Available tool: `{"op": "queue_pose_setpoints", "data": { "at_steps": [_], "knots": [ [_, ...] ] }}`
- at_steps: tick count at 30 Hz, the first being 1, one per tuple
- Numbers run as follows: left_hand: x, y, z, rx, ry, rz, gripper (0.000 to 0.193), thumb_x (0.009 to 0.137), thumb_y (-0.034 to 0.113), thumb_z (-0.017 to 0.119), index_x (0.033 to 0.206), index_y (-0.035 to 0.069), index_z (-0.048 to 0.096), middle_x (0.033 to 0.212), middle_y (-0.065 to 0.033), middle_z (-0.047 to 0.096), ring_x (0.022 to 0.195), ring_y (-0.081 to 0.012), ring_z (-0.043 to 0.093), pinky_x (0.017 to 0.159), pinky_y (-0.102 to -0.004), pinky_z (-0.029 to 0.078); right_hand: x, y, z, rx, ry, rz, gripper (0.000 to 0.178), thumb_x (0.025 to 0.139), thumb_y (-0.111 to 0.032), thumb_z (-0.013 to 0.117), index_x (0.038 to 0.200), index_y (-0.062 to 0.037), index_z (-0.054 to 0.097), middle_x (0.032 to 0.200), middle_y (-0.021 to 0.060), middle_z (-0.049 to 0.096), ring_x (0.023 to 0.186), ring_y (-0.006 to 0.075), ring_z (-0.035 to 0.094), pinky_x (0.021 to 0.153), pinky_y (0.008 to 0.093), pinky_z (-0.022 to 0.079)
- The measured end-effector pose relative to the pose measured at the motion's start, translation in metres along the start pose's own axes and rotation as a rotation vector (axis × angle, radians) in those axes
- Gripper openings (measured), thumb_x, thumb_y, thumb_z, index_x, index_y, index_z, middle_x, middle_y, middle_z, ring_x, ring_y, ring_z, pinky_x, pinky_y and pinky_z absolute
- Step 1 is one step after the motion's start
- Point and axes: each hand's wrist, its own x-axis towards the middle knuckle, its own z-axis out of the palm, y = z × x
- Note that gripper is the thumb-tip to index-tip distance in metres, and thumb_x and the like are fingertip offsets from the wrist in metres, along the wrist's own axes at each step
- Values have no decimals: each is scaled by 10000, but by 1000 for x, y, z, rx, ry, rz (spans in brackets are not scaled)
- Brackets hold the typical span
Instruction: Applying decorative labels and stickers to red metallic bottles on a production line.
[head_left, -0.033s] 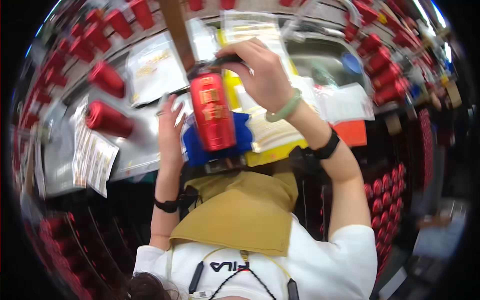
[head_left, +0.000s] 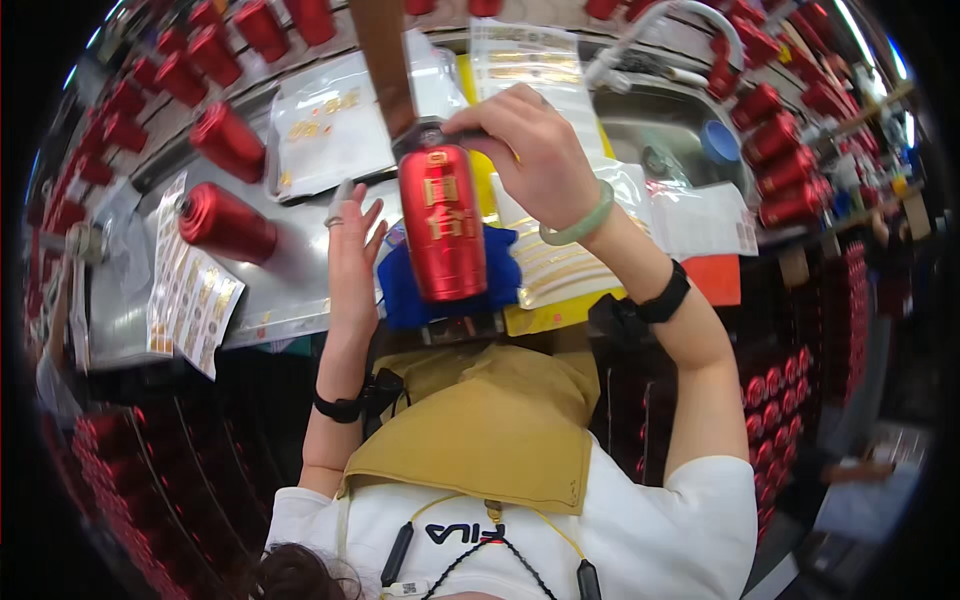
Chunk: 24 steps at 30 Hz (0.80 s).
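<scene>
A red metallic bottle (head_left: 445, 225) with gold characters lies in front of me on a blue cloth (head_left: 400, 290), its neck pointing away. My right hand (head_left: 535, 140) is closed at the neck end around a small dark object (head_left: 478, 136) whose kind I cannot make out. Left of the bottle, my left hand (head_left: 352, 265) has its fingers stretched out, apart from the bottle, with a pale cover on one fingertip. Gold sticker sheets (head_left: 565, 265) lie on a yellow sheet (head_left: 548, 317) to the bottle's right.
Two red bottles (head_left: 230, 222) lie on the metal worktop (head_left: 290, 290) at the left, beside printed sheets (head_left: 195, 300). A white tray (head_left: 330, 150) carries small gold pieces. A brown post (head_left: 382, 60) rises beyond the bottle. At right sits a sink (head_left: 640, 110) with a tap (head_left: 690, 10).
The whole view has shifted slightly and become sharper, so things appear farther right. My hands and the bottle keep nearly the same places relative to each other.
</scene>
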Motion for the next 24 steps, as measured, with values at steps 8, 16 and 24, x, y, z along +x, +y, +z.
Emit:
{"op": "queue_pose_setpoints", "data": {
  "at_steps": [8, 16, 24],
  "knots": [
    [-17, 0, -15, 20, -2, -12, 697, 1101, 505, 299, 1551, -27, 287, 1547, -229, 399, 1374, -336, 490, 1161, -453, 377, -34, -44, 33, 283, -267, 0, 314, 783, 3, 749, 1084, -84, 727, 976, 52, 725, 779, 250, 648, 707, 349, 542],
    [-23, -9, -4, 636, -162, 553, 708, 1053, 477, 436, 1496, -74, 409, 1523, -271, 402, 1386, -382, 434, 1144, -451, 355, -50, -36, 55, 404, 117, 845, 394, 937, -18, 657, 1309, -24, 528, 898, 100, 592, 777, 161, 582, 720, 306, 470],
    [-31, 16, 11, 1063, -251, 515, 757, 858, 755, 533, 1428, 263, 609, 1504, -323, 329, 1257, -459, 450, 1035, -511, 428, -69, 112, 32, 373, 186, 906, 205, 964, -135, 642, 1106, -1, 580, 1038, 85, 593, 935, 140, 550, 858, 293, 470]
  ]
}}
